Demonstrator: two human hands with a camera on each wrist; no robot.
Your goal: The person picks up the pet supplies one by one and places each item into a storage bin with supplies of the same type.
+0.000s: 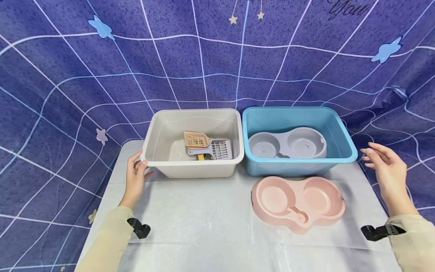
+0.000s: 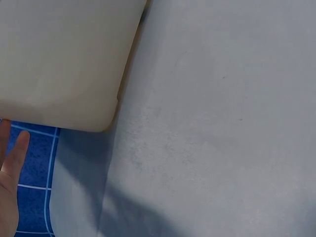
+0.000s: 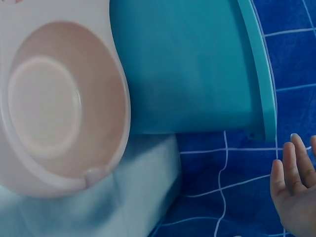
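Note:
A light-grey litter tray (image 1: 193, 170) stands at the left with several slotted litter scoops (image 1: 221, 149) inside. My left hand (image 1: 135, 177) is at its front left corner, fingertips at the rim. In the left wrist view, straight fingers (image 2: 17, 153) show beside the tray wall. A blue litter tray (image 1: 299, 166) stands to its right, holding a grey double pet bowl (image 1: 304, 145). In front of that lies a pink double pet bowl (image 1: 317, 196). My right hand (image 1: 391, 170) hangs in the air right of the blue tray, fingers loosely bent and holding nothing.
Both trays stand side by side on a table with a pale cover (image 1: 200, 223). A dark blue curtain (image 1: 217, 60) with lines and stars hangs behind and at the sides. A black wrist camera (image 1: 139, 227) is strapped to each sleeve.

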